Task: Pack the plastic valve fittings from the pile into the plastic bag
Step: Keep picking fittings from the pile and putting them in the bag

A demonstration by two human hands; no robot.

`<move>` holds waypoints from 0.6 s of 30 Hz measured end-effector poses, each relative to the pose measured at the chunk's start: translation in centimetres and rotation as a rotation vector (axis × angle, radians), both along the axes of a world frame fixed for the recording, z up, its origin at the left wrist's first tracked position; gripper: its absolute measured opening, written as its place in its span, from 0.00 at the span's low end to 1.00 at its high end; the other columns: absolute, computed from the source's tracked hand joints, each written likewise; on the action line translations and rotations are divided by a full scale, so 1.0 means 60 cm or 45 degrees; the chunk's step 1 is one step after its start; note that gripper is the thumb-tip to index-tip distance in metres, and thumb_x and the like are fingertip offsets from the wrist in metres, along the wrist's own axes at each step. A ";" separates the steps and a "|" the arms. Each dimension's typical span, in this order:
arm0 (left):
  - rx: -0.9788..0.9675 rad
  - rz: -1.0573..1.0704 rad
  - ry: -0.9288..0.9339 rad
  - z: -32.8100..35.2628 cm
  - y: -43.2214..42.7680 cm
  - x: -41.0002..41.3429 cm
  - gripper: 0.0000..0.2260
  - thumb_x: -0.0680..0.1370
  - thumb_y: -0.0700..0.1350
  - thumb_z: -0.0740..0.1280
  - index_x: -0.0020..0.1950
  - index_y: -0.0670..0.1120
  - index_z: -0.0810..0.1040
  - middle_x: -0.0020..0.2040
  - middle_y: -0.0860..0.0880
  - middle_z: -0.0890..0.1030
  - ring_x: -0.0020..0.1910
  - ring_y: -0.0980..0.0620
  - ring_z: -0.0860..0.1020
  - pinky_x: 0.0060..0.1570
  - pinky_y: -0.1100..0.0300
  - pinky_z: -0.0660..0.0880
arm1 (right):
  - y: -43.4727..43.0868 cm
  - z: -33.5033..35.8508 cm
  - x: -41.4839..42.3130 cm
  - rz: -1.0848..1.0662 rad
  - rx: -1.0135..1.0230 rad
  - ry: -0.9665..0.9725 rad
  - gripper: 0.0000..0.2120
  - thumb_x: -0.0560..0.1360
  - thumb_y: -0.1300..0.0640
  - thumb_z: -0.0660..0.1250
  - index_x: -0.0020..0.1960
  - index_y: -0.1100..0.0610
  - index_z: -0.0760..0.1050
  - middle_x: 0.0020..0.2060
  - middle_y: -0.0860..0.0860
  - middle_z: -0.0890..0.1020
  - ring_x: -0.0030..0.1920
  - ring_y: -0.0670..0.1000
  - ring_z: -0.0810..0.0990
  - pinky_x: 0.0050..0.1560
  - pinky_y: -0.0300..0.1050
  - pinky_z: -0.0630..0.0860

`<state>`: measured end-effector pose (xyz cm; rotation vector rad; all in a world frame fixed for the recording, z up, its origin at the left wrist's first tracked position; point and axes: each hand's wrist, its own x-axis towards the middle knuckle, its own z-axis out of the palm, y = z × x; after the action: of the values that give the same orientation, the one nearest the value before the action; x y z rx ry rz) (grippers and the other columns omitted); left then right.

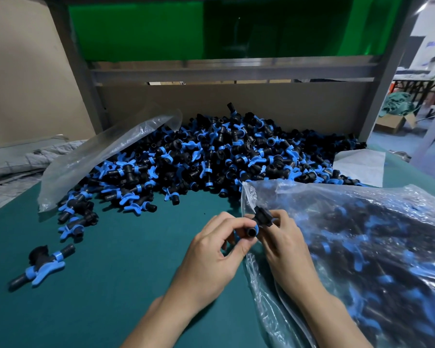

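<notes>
While left hand (pixel 211 249) and right hand (pixel 284 244) pinch a fitting (pixel 260 218), the bag (pixel 312 188) holds many.

2 hands (pixel 251 243) on valve fitting (pixel 258 221)

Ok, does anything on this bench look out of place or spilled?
Yes: a black plastic valve fitting with a blue handle lies alone on the green mat, towards its left edge, apart from the big pile of black-and-blue fittings. It looks strayed, not damaged.
</notes>
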<state>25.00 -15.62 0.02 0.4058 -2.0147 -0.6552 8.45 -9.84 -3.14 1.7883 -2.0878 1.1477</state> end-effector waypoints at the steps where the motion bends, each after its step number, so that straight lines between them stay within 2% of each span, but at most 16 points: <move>1: -0.005 0.005 -0.004 0.001 0.000 0.001 0.09 0.78 0.46 0.70 0.57 0.54 0.79 0.47 0.64 0.75 0.45 0.62 0.75 0.47 0.71 0.68 | 0.000 0.000 0.000 0.003 0.001 -0.002 0.12 0.77 0.61 0.68 0.59 0.52 0.79 0.54 0.50 0.74 0.49 0.54 0.75 0.47 0.55 0.75; 6: 0.002 0.028 -0.006 0.003 0.001 0.004 0.09 0.77 0.44 0.71 0.57 0.54 0.80 0.46 0.63 0.75 0.43 0.61 0.75 0.46 0.71 0.68 | 0.001 0.001 0.001 -0.006 -0.004 0.003 0.10 0.78 0.60 0.67 0.58 0.52 0.79 0.54 0.49 0.74 0.48 0.54 0.74 0.47 0.54 0.74; 9: 0.040 0.051 0.030 0.006 0.001 0.004 0.08 0.78 0.45 0.70 0.56 0.55 0.79 0.46 0.59 0.76 0.44 0.59 0.76 0.45 0.72 0.69 | 0.000 0.001 0.003 -0.031 -0.002 -0.015 0.10 0.79 0.52 0.63 0.57 0.53 0.79 0.54 0.49 0.74 0.49 0.53 0.74 0.48 0.54 0.74; 11: 0.162 0.039 0.101 0.007 -0.001 0.003 0.07 0.79 0.46 0.68 0.55 0.56 0.78 0.47 0.56 0.78 0.46 0.55 0.78 0.46 0.70 0.70 | 0.000 0.003 0.005 -0.043 0.006 -0.029 0.15 0.80 0.46 0.58 0.56 0.52 0.79 0.54 0.47 0.73 0.50 0.51 0.74 0.50 0.51 0.73; 14: 0.702 -0.033 0.317 0.005 -0.013 0.000 0.05 0.80 0.47 0.67 0.55 0.53 0.78 0.50 0.53 0.81 0.48 0.55 0.80 0.45 0.63 0.76 | 0.002 0.007 0.007 -0.020 -0.015 -0.070 0.16 0.80 0.42 0.57 0.56 0.47 0.79 0.53 0.43 0.70 0.51 0.48 0.73 0.52 0.49 0.73; 18: 1.453 -0.075 0.565 -0.006 -0.031 -0.005 0.06 0.83 0.40 0.61 0.55 0.45 0.78 0.50 0.47 0.82 0.44 0.55 0.81 0.40 0.60 0.77 | 0.005 0.015 0.014 0.026 -0.118 -0.121 0.14 0.80 0.40 0.58 0.51 0.48 0.78 0.54 0.43 0.70 0.53 0.49 0.74 0.52 0.53 0.75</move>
<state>24.67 -17.45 -0.32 0.7628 -1.0728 -1.7397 9.32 -9.56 -2.26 1.7498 -2.0345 1.3370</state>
